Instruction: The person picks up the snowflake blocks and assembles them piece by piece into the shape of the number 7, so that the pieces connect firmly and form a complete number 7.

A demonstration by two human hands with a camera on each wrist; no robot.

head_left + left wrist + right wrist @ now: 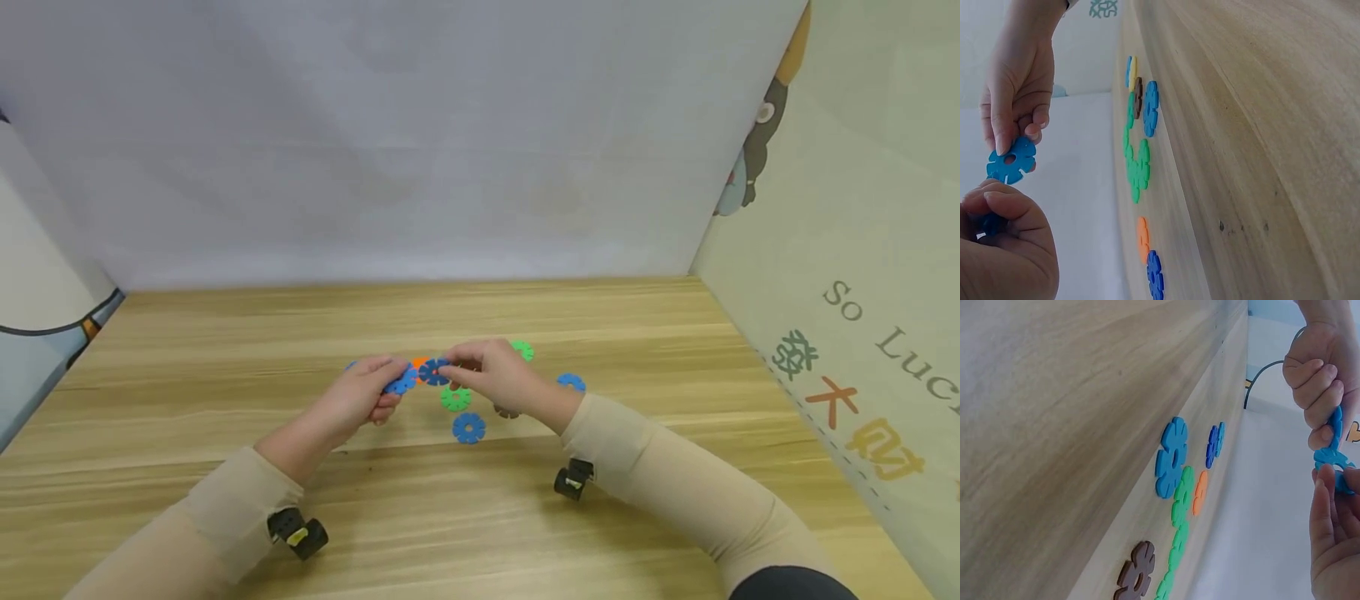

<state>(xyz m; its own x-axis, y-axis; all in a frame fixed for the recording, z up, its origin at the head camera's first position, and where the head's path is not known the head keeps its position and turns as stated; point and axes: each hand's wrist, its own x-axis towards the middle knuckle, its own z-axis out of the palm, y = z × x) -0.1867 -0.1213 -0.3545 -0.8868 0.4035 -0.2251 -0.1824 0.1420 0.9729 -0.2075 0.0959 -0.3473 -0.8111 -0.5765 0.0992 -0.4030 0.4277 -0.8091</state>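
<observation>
Two grips: your left fingers (385, 402) hold blue disc (402, 383); right fingers (467, 351) pinch second disc (427, 374) just rightward, planes angled.

This seems a screened-off indoor workspace. A plain sheet (390, 150) backs the table (450, 517); a printed sheet (847, 208) (with lettering (832, 397)) flanks the table's right.

I have a wood-grained tabletop (465, 525) in view, backed by a pale sheet (412, 150). On the right, a greenish panel (862, 208) bears coloured Chinese characters (832, 402), lettering (892, 339) beginning "So Luc" and a dark cartoon figure (759, 146); the left panel (41, 258) shows a black curve (45, 335).
</observation>
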